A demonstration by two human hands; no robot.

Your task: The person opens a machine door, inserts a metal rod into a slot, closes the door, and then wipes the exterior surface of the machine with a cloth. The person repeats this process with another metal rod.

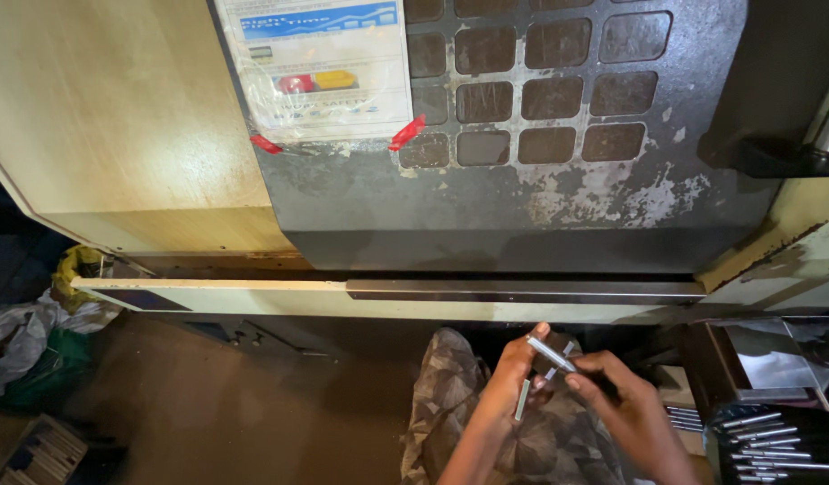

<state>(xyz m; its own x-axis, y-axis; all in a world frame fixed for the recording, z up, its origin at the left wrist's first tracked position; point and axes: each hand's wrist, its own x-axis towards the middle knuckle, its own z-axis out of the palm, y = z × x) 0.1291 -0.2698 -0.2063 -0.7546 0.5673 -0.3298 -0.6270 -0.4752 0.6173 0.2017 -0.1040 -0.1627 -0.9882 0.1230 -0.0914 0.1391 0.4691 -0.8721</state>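
Right hand (625, 400) pinches one end of a thin metal rod (551, 354), and the left hand (509, 382) steadies its other end while loosely holding more rods (522, 400). Both hover over a patterned cloth (450, 395), below a worn machine panel (522, 180). Similar rods lie in a tray (774, 440) at right.

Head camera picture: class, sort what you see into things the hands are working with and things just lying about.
In use:
left hand
right hand
thin metal rods held between them

Lying about:
tray of metal rods
machine panel
taped paper sheet
rags
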